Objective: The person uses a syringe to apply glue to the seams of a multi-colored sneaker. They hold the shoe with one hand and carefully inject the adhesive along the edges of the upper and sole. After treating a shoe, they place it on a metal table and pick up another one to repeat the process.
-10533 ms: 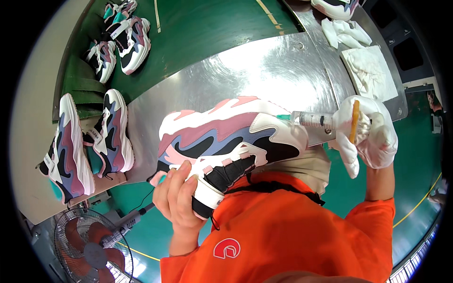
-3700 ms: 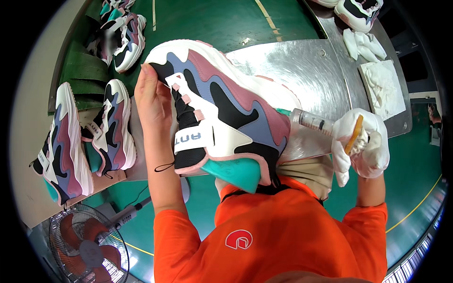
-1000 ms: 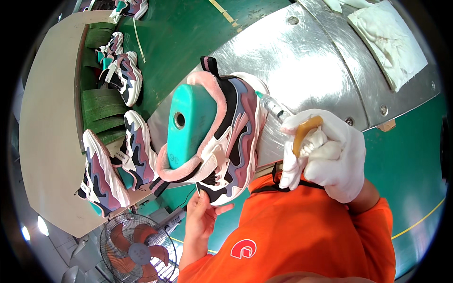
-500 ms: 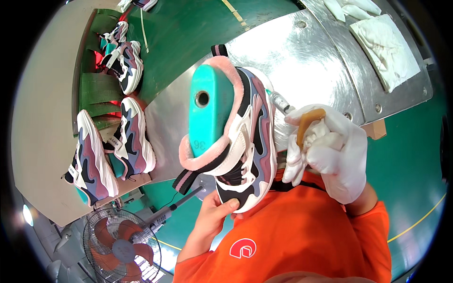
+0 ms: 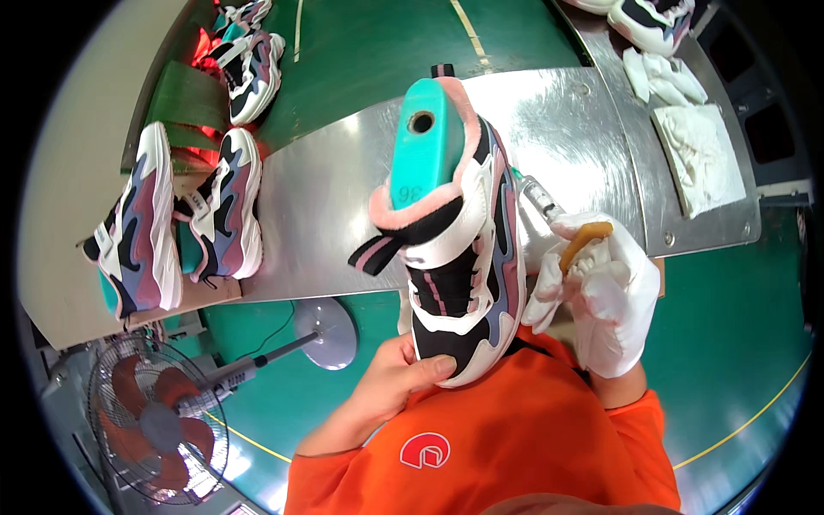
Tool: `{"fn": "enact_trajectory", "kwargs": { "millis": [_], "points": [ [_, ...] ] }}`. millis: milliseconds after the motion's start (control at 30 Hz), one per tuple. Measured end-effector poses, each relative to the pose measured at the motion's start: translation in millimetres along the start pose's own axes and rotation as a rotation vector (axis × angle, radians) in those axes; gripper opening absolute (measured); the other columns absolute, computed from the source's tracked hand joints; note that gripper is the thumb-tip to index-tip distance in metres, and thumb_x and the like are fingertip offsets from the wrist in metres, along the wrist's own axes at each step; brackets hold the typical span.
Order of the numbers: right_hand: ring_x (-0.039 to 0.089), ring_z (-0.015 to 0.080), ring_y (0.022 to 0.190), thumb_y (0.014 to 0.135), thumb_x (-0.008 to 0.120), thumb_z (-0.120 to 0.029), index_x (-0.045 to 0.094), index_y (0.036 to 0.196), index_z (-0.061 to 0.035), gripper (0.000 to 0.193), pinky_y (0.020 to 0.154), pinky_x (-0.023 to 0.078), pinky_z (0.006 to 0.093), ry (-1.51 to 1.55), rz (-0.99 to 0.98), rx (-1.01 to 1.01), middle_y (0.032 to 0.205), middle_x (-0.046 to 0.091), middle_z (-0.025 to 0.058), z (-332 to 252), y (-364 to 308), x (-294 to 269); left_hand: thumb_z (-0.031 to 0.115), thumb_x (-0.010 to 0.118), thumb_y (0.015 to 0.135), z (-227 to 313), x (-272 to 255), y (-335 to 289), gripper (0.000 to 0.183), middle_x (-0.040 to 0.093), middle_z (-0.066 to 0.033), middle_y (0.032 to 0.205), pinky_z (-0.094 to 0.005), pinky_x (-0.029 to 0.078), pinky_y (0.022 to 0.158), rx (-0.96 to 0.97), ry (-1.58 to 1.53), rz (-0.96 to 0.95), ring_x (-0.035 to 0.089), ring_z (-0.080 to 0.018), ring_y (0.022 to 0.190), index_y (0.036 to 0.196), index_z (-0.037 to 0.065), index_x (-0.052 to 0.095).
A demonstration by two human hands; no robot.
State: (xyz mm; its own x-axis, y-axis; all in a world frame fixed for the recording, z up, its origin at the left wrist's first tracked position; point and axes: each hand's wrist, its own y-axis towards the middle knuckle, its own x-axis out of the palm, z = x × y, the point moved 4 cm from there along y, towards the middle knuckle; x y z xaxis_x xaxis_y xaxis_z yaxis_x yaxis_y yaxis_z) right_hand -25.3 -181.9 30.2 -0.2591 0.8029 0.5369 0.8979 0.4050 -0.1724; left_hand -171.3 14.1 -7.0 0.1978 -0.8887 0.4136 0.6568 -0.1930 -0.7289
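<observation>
A sneaker (image 5: 481, 283) in white, black, mauve and blue with pink fleece lining is held up over the metal table, its toe toward me. A turquoise shoe last (image 5: 425, 154) fills its opening. My bare left hand (image 5: 403, 378) grips the toe, thumb on top. My right hand (image 5: 605, 292), in a white glove, is closed around a syringe (image 5: 539, 197) whose green tip touches or nearly touches the sneaker's right side, near the sole edge. A curved tan strip (image 5: 586, 243) also sits in the right hand's grasp; what it is I cannot tell.
Several similar sneakers stand left, two on a board (image 5: 219, 289) and others by a green-flapped opening (image 5: 184, 99). On the metal table's (image 5: 343, 172) right lie a white cloth pad (image 5: 699, 159), white gloves (image 5: 661, 77) and another sneaker (image 5: 652, 26). A floor fan (image 5: 159, 425) stands lower left.
My view has shifted, so most of the surroundings sit elsewhere in the picture. The sneaker is turned slightly, showing more of its tongue and laces. Both hands keep their holds.
</observation>
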Motion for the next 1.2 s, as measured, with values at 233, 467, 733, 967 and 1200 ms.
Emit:
{"fn": "enact_trajectory", "kwargs": {
  "millis": [233,467,733,967,1200],
  "points": [
    [0.059,0.0160,0.063,0.071,0.050,0.000,0.057,0.112,0.0121,0.043,0.057,0.052,0.0270,-0.075,0.051,-0.055,0.080,0.063,0.0132,3,-2,4,0.021,0.072,0.081,4,15,-1,0.047,0.064,-0.0060,0.102,-0.0226,0.047,0.068,0.111,-0.131,0.062,0.061,-0.0113,0.085,0.117,-0.004,0.057],
    [0.059,0.0201,0.061,0.070,0.050,-0.001,0.055,0.112,0.0126,0.044,0.057,0.054,0.0305,-0.013,0.024,0.004,0.078,0.062,0.0157,0,-7,14,0.021,0.071,0.082,-4,-4,0,0.049,0.064,-0.0107,0.110,-0.0277,0.054,0.079,0.108,-0.202,-0.002,0.065,-0.0179,0.097,0.120,-0.006,0.055],
    [0.061,0.0213,0.065,0.071,0.075,-0.019,0.049,0.121,0.0061,0.061,0.063,0.053,0.0324,-0.060,0.029,-0.303,0.076,0.058,0.0119,-12,-6,-10,0.028,0.069,0.086,89,-102,-16,0.044,0.067,-0.0101,0.089,-0.0252,0.045,0.057,0.312,0.544,0.437,0.057,-0.0115,0.066,0.117,-0.002,0.060],
    [0.060,0.0160,0.092,0.070,0.078,-0.012,0.047,0.129,-0.0013,0.067,0.081,0.049,0.0266,-0.262,0.251,-0.446,0.097,0.059,0.0066,5,8,-76,0.021,0.090,0.058,156,1,16,0.093,0.051,-0.0151,0.130,-0.0359,0.041,0.101,0.855,1.123,0.298,0.051,-0.0229,0.120,0.135,-0.002,0.044],
    [0.060,0.0156,0.090,0.065,0.074,0.002,0.048,0.126,-0.0052,0.067,0.074,0.052,0.0270,-0.358,0.496,-0.370,0.097,0.056,0.0070,-3,25,-106,0.010,0.077,0.068,190,-15,46,0.044,0.067,-0.0047,0.085,-0.0198,0.044,0.056,0.846,0.674,0.374,0.058,-0.0075,0.068,0.107,-0.004,0.063]
  ]
}}
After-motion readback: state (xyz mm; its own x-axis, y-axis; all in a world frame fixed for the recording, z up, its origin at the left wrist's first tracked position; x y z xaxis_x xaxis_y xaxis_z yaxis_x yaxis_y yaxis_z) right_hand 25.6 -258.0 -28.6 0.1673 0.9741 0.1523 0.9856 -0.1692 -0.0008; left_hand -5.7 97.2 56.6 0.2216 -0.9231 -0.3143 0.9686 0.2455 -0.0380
